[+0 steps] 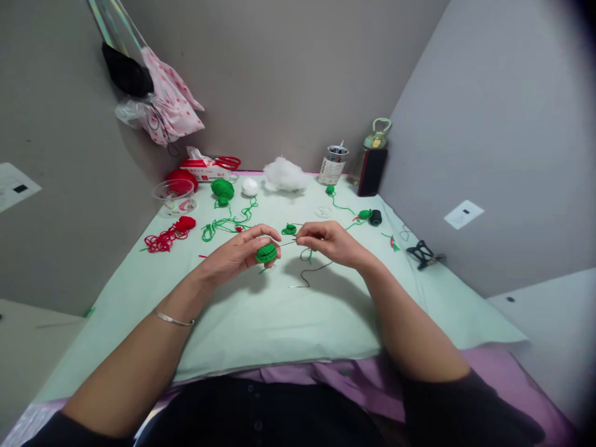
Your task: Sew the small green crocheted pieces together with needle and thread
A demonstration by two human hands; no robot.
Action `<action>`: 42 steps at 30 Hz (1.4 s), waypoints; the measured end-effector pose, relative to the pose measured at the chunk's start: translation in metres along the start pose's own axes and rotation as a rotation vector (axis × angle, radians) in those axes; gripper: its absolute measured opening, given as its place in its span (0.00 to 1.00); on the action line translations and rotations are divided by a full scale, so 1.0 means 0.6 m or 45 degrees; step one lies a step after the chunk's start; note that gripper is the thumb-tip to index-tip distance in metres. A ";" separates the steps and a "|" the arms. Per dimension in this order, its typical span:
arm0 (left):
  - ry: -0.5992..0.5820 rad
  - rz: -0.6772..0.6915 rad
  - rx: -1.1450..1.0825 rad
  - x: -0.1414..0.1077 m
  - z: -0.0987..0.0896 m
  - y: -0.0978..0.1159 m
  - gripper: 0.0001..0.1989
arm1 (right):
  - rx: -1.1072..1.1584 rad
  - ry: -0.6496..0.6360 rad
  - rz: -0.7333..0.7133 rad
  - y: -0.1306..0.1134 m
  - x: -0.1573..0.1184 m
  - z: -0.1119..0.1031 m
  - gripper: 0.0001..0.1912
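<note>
A table under a pale green cloth [261, 329] stretches before the person, grey walls [326, 74] rising around it. At the back right stands a pale green bottle with a loop handle [375, 141], a dark, red-edged phone [373, 172] upright in front of it. A white-and-red tissue box [205, 172] sits at the back left; between them lies a mound of fluffy white stuffing [284, 176].

Over the table's middle, the person's left hand [239, 249] is half curled, thumb and fingers around a small, rounded green crocheted piece [266, 253] crossed by a dark line. Just beside it, the right hand [329, 241] is closed in a pinch, thumb against fingers, gripping a thin dark strand [288, 243] that reaches toward the piece; whether it is thread or a needle cannot be told.

A green yarn ball [222, 189] and a red yarn tangle [170, 236] lie at the left. The smallest is a black spool [375, 218] at the right.
</note>
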State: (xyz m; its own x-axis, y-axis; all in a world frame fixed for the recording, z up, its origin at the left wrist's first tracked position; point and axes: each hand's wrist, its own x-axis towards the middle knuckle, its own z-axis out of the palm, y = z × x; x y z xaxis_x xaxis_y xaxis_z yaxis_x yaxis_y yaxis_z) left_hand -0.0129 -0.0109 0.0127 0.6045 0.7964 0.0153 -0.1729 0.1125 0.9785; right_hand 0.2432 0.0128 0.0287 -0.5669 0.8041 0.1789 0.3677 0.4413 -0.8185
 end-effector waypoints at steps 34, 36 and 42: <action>0.017 0.063 0.388 -0.002 -0.011 -0.003 0.25 | -0.901 0.348 0.218 0.075 0.020 -0.025 0.13; 0.064 0.092 0.405 0.001 -0.009 -0.004 0.27 | -0.498 0.429 0.195 0.059 0.016 -0.032 0.13; 0.194 0.154 0.541 0.007 -0.002 -0.007 0.33 | 0.130 -0.127 0.129 0.005 0.000 -0.027 0.23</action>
State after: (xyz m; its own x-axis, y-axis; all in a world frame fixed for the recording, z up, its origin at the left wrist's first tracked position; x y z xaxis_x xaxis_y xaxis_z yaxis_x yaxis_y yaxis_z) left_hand -0.0104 -0.0071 0.0082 0.4728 0.8708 0.1348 0.1184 -0.2144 0.9696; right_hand 0.2562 0.0204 0.0350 -0.6028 0.7968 0.0421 0.3529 0.3135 -0.8816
